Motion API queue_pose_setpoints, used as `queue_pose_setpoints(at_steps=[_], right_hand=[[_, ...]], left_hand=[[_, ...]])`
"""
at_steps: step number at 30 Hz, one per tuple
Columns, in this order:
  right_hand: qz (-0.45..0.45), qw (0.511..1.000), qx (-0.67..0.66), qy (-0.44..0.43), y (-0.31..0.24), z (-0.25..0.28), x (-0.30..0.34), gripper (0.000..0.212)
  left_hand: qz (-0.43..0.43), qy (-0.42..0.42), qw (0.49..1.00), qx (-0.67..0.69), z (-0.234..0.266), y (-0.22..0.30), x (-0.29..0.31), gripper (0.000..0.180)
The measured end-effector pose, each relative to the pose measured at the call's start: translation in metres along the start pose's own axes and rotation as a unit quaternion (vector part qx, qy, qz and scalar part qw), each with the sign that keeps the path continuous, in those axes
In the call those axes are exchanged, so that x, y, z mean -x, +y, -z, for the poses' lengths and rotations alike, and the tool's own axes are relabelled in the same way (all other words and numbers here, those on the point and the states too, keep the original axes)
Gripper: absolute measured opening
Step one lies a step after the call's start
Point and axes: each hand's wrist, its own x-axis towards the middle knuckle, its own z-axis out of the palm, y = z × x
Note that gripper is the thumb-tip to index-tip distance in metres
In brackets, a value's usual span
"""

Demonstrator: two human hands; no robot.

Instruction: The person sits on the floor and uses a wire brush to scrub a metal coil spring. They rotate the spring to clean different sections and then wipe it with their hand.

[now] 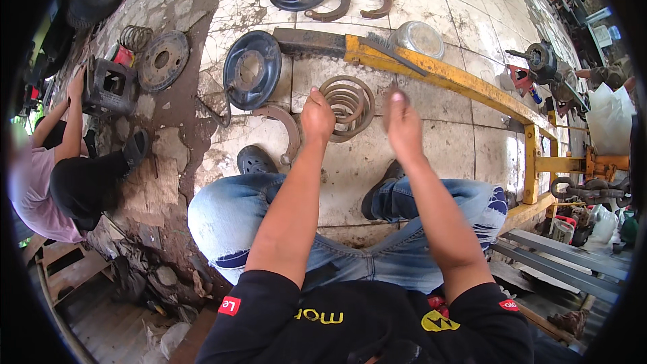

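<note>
Left hand (317,116) is fisted at the coil spring's (348,106) rim; right hand (402,123) hovers open, blurred, beside it. We judge the spring could roll or pinch fingers against the brake shoe (288,129).

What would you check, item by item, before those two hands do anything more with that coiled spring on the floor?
1. Left hand on the coil spring: ok, it rests on the spring's left rim.
2. Right hand free: ok, raised beside the spring, apparently holding nothing.
3. Spring lying steady: ok, flat on the tiled floor.
4. Curved brake shoe out of the way: not ok, it lies close by the left hand.
5. Wire brush within reach: ok, on the yellow beam just beyond.
6. Spring's condition: cannot tell.
</note>
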Motion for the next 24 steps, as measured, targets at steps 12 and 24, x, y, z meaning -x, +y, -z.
queue_pose_setpoints(at_steps=[12, 24], right_hand=[[0.33, 0.905, 0.268, 0.011, 0.035, -0.053, -0.034, 0.045], [0.405, 0.877, 0.254, 0.038, 0.046, -0.045, -0.011, 0.043]], left_hand=[[-0.02, -0.049, 0.999, 0.008, -0.001, 0.0, -0.006, 0.052], [-0.014, -0.045, 0.999, 0.021, -0.004, 0.009, -0.007, 0.054]])
